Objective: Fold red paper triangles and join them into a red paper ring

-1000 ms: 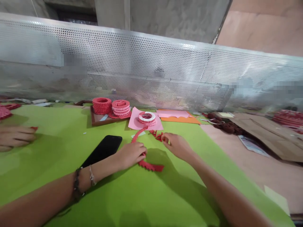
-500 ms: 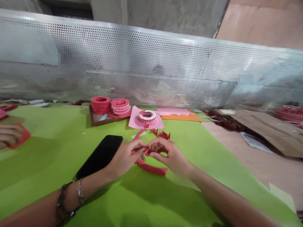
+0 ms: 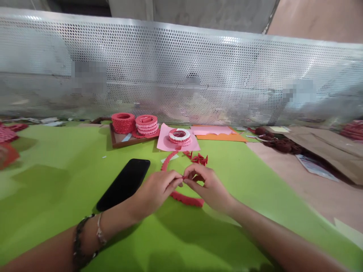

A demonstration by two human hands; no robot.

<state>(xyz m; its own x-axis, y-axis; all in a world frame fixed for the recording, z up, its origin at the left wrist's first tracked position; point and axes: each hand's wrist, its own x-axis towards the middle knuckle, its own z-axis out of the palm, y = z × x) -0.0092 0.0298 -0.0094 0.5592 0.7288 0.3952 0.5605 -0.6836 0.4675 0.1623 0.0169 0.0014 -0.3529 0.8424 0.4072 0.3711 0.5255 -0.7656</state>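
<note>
My left hand [image 3: 157, 190] and my right hand [image 3: 211, 187] meet over the green table, fingertips nearly touching. Both are closed in a pinch on one small red folded piece [image 3: 184, 177], mostly hidden by the fingers. Below and behind them a curved red strip [image 3: 187, 199] with a scalloped edge lies on the table, its middle covered by my left hand. Several small red folded pieces [image 3: 202, 159] lie just beyond my right hand. A black phone [image 3: 124, 184] rests left of my left hand.
At the back, a brown tray [image 3: 120, 144] bears stacked red and pink rings [image 3: 124, 124]. A white-and-red ring stack [image 3: 181, 140] stands on pink paper [image 3: 163, 143]. Brown cardboard [image 3: 320, 145] lies at right. Behind runs a perforated metal panel [image 3: 159, 75]. Red paper [image 3: 10, 154] shows at far left.
My fingertips have drawn closer together around the small red piece. At far left, another person's hand has gone from view, and the red paper has shifted left. The view has tilted slightly.
</note>
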